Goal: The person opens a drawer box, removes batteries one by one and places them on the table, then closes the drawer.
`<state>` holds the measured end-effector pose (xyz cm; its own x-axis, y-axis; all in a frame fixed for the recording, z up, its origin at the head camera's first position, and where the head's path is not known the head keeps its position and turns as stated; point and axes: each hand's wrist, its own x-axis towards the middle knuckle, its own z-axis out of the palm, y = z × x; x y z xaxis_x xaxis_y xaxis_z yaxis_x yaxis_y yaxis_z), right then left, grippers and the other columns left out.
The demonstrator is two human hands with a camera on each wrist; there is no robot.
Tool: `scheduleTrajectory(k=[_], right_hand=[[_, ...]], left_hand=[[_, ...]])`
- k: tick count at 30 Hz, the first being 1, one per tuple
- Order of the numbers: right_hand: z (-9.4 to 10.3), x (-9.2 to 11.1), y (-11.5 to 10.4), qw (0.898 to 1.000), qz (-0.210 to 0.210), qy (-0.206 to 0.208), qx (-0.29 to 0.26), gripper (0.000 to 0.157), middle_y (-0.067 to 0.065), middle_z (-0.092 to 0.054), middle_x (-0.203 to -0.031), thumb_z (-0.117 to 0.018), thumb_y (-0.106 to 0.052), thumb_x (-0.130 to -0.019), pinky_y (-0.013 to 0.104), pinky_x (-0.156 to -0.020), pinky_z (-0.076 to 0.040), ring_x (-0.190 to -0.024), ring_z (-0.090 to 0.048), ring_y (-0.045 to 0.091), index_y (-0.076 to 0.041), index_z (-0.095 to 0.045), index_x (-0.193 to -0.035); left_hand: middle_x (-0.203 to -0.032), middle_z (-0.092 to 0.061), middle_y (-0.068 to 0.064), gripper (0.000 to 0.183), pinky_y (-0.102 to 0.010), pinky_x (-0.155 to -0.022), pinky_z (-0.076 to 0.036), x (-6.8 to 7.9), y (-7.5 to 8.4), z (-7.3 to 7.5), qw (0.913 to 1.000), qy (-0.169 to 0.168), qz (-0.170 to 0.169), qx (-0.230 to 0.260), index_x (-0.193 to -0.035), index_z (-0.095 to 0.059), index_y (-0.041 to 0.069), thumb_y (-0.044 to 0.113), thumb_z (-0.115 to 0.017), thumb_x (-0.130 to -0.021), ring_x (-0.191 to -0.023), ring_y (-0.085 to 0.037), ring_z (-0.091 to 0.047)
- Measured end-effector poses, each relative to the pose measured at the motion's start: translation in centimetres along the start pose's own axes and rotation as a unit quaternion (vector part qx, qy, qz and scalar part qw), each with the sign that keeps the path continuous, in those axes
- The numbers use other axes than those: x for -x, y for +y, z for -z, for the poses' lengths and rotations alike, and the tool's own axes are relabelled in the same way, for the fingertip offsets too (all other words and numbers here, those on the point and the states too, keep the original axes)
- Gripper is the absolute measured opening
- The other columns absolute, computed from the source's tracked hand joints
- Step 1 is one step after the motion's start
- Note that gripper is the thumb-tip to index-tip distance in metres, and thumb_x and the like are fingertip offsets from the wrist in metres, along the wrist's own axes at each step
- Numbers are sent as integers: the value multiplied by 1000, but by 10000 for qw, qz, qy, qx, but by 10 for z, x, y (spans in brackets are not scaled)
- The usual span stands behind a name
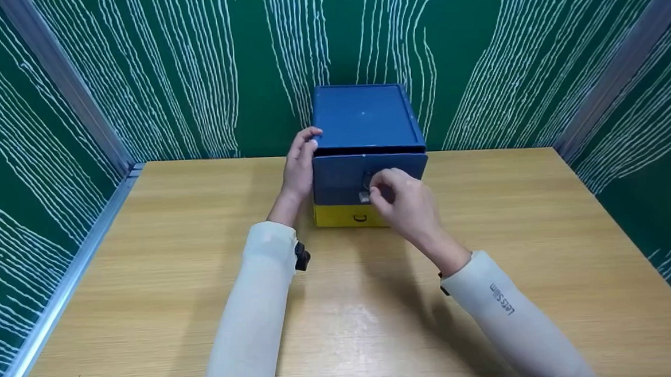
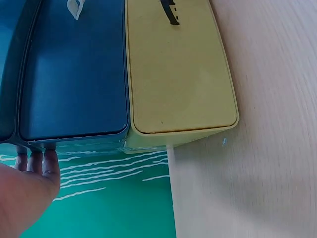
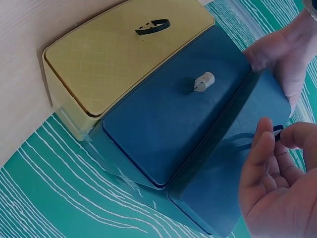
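A small drawer unit (image 1: 360,115) stands at the far side of the table, with two blue drawers above a yellow drawer (image 1: 337,215). The top blue drawer (image 1: 338,180) sticks out a little, leaving a dark gap under the unit's top. My right hand (image 1: 408,202) pinches its black loop handle (image 3: 278,133) between thumb and fingertips. My left hand (image 1: 299,167) rests along the unit's left side, fingers reaching back near the upper edge. In the right wrist view, the middle blue drawer (image 3: 153,129) is closed and has a white handle (image 3: 204,82).
The yellow drawer, closed at the bottom, has a black loop handle (image 2: 170,12). A light wooden table (image 1: 161,266) lies under the unit. Behind it rises a green panel with white wavy lines (image 1: 192,75). Metal posts (image 1: 71,81) frame the corners.
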<state>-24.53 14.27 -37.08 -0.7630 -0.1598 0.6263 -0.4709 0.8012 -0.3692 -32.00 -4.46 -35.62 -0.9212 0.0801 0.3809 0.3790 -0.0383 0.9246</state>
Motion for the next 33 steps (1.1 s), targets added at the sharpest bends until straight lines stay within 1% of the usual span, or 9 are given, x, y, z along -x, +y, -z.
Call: scheduleTrajectory(k=[2, 5, 12, 18, 25, 30, 33], right_hand=[[0, -2, 0, 10000, 4, 9, 25, 7, -6, -59, -80, -53, -24, -82, 23, -57, -43, -63, -48, 7, -19, -58, -83], [-1, -4, 0, 10000, -45, -30, -9, 7, -6, -59, -81, -53, -24, -83, 24, -59, -45, -65, -50, 8, -20, -59, -83], [-3, -6, 1, 9995, -279, -122, -22, 7, -7, -60, -83, -54, -25, -82, 24, -66, -48, -70, -52, 8, -21, -59, -83], [-6, -9, 1, 9991, -379, -193, -38, 8, -6, -61, -86, -54, -26, -83, 26, -71, -49, -74, -54, 9, -21, -60, -85], [-6, -12, 2, 9992, -364, -140, -102, 9, -6, -62, -86, -54, -25, -83, 26, -70, -48, -75, -55, 9, -20, -61, -85], [-7, -13, 4, 9996, -267, -4, -51, 7, -6, -61, -82, -54, -25, -82, 25, -63, -46, -69, -52, 9, -21, -60, -83], [-7, -14, 4, 9997, -253, -3, -36, 7, -6, -61, -81, -53, -25, -83, 25, -61, -46, -68, -52, 8, -21, -59, -82]], left_hand=[[-127, -41, -7, 30, -32, -101, -25, 0, 0, 0, 10000, 20, -69, 24, -116, -46, 4, 12, -28, -93, -116, -16, -36], [-128, -41, -7, 30, -32, -101, -25, 0, 0, -1, 10000, 32, -75, 33, -115, -46, 4, 12, -28, -93, -116, -16, -35], [-130, -40, -6, 30, -34, -103, -24, 2, 0, -1, 9999, 18, 50, 93, -116, -44, 6, 14, -28, -93, -118, -16, -34], [-130, -39, -3, 30, -36, -103, -24, 4, 2, -1, 9999, 28, 159, -8, -118, -44, 8, 15, -28, -93, -119, -15, -34], [-130, -39, -1, 30, -37, -103, -24, 4, 3, -2, 9998, 10, 192, -50, -118, -44, 10, 17, -28, -93, -119, -15, -33], [-130, -39, -5, 30, -35, -104, -23, 3, 2, -3, 10000, -1, 34, -47, -118, -43, 7, 15, -28, -93, -119, -15, -33], [-130, -39, -5, 30, -34, -104, -23, 3, 2, -3, 10000, 2, -25, -82, -117, -43, 7, 15, -28, -93, -119, -16, -33]])
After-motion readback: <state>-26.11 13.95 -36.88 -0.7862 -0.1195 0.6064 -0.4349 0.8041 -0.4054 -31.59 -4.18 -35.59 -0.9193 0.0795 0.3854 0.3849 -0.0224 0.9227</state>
